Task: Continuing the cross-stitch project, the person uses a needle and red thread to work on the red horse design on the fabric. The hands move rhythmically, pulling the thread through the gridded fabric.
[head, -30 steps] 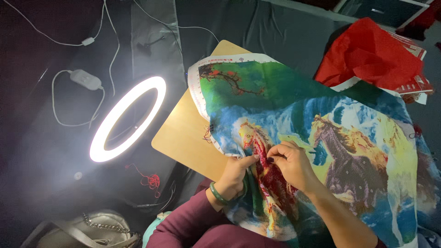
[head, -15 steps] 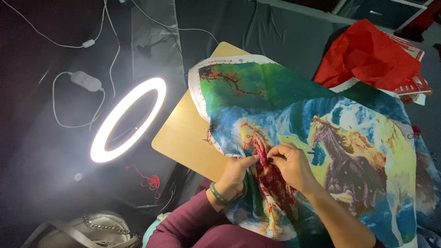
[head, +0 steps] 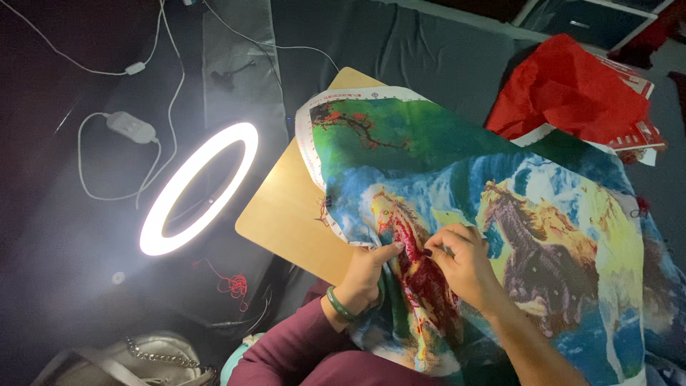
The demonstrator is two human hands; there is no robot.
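Observation:
A large embroidery cloth [head: 500, 179] printed with horses on green, blue and yellow lies over a small wooden board [head: 286, 214]. My left hand [head: 368, 275], with a green bangle on the wrist, grips the cloth's lower edge, thumb on top beside the red stitched patch [head: 421, 279]. My right hand [head: 464, 264] rests on the cloth just right of that patch, fingertips pinched together; a needle or thread between them is too small to make out.
A lit ring light [head: 196, 186] stands left of the board, with white cables and a power block [head: 128, 127] behind it. Loose red thread [head: 232, 284] lies on the dark floor. A red bag [head: 572, 89] sits at the back right, a grey handbag [head: 136, 361] at bottom left.
Both hands stay at the red stitched patch; only the fingers have shifted slightly. The cloth and board are unmoved.

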